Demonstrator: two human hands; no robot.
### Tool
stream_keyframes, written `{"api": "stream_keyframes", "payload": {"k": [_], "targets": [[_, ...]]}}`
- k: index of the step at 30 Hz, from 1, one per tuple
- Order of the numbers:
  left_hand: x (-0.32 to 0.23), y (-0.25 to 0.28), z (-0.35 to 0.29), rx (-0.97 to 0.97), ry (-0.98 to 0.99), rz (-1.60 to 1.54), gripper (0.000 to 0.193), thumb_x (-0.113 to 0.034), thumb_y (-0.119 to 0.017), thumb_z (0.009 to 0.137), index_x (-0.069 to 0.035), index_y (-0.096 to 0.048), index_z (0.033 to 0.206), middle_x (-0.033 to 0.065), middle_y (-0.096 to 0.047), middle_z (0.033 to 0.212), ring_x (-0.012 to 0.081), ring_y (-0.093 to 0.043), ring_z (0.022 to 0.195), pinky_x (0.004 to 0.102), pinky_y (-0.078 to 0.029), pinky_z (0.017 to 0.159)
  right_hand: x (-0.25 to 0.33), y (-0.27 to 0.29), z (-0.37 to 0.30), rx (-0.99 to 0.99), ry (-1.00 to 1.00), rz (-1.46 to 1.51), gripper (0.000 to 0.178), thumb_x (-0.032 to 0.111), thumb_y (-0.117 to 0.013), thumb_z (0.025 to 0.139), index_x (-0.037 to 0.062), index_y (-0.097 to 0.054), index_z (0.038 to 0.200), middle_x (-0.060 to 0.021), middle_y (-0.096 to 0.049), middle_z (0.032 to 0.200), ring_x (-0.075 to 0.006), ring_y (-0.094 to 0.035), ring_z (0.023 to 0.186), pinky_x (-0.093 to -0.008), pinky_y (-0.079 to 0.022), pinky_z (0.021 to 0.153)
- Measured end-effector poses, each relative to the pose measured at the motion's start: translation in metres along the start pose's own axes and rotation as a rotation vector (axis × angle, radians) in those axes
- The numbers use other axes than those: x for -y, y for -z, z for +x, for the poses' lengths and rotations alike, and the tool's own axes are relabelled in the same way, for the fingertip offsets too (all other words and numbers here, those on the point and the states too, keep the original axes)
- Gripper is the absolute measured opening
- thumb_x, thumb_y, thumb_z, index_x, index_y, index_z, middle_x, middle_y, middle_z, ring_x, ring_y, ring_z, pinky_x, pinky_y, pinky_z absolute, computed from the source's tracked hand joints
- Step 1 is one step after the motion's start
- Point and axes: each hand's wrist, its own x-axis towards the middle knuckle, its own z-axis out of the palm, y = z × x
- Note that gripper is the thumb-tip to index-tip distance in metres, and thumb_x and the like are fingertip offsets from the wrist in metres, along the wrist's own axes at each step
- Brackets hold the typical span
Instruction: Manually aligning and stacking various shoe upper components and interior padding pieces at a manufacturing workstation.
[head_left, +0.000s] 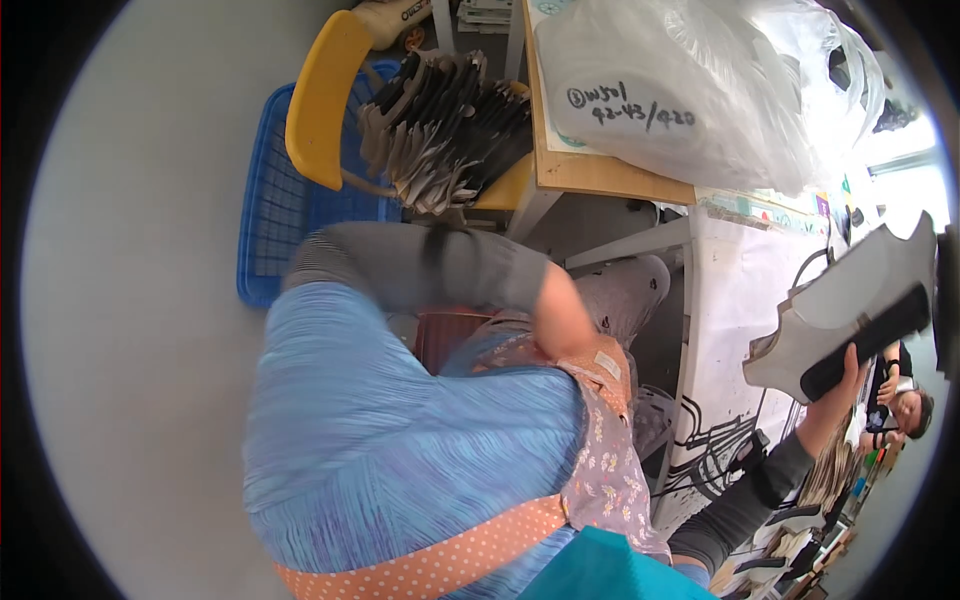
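Note:
My right hand [838, 400], raised at the right, is closed on the edge of a flat shoe upper [850, 295]. The piece is light grey with curved cut edges and a black strip, and my fingers lie against that strip. My left arm, in a grey sleeve, bends across my lap. My left hand [566, 318] rests low by the orange dotted apron [603, 375]; motion smears it and its fingers are hidden. A thick stack of similar black and grey shoe uppers [440, 130] lies on the yellow chair [325, 105] beyond my left arm.
A blue plastic basket [262, 235] stands on the floor behind the chair. On the wooden table [600, 183] sits a bulging white plastic bag [690, 90]. Black cables or rods [715, 440] hang beside the white-covered table side. Another person [890, 400] is at the far right.

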Motion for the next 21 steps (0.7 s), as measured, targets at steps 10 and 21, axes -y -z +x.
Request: {"api": "stream_keyframes", "payload": {"k": [10, 21], "targets": [[0.292, -0.052, -0.108, -0.882, 0.561, 0.9, 0.015, -0.02, -0.062, 0.08, -0.01, -0.073, 0.082, 0.0086, -0.07, 0.091, 0.0239, -0.064, 0.094, 0.0386, -0.045, 0.078, 0.053, -0.144, -0.129, 0.888, 0.42, -0.685, 0.036, -0.001, -0.063, 0.085, -0.002, -0.06, 0.121, -0.0118, -0.069, 0.102, -0.0171, -0.066, 0.088, -0.0305, -0.05, 0.079], [0.296, -0.051, -0.163, -0.678, 0.694, 0.92, 0.028, -0.035, -0.054, 0.092, -0.014, -0.07, 0.102, 0.0035, -0.067, 0.101, 0.0237, -0.058, 0.108, 0.0486, -0.038, 0.098, -0.027, -0.354, -0.233, 1.147, 0.378, -0.821, 0.036, 0.014, -0.06, 0.089, -0.0038, -0.045, 0.117, -0.025, -0.064, 0.086, -0.0394, -0.065, 0.066, -0.0467, -0.052, 0.054]]}}
